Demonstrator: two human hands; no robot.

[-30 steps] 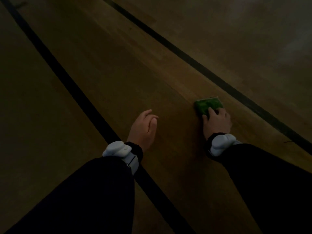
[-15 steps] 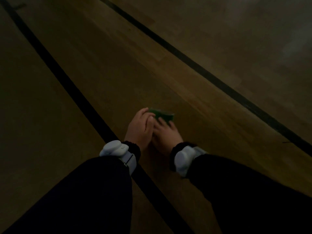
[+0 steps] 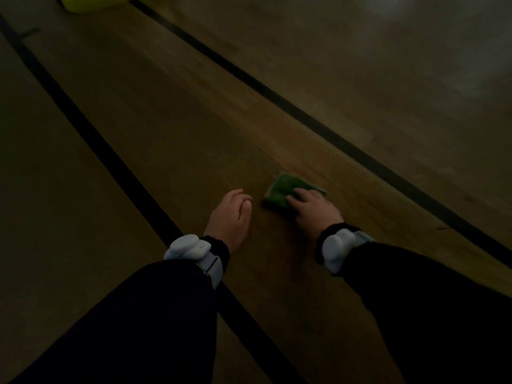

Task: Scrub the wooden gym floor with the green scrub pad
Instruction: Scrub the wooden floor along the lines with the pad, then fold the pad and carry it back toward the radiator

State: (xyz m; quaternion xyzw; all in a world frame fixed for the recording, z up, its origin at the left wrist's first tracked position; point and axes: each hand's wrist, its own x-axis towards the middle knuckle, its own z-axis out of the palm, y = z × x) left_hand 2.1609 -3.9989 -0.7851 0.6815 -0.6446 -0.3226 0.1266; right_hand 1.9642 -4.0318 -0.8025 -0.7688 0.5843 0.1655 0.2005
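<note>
The green scrub pad point(image 3: 282, 188) lies flat on the wooden gym floor point(image 3: 194, 128), between two black painted lines. My right hand point(image 3: 314, 207) lies on top of the pad's near half and presses it down, fingers spread over it. My left hand point(image 3: 231, 217) rests on the floor just left of the pad, fingers straight and together, holding nothing. A small gap separates it from the pad. Both wrists carry white bands over black sleeves.
A black line point(image 3: 110, 159) runs diagonally under my left wrist, and another black line point(image 3: 332, 134) passes to the right of the pad. A yellow-green object point(image 3: 91, 2) shows at the top left edge. The scene is dim.
My right hand slid the pad left until it met my left hand, then back to the right. The left hand stayed in place. The yellow-green object has come into view.
</note>
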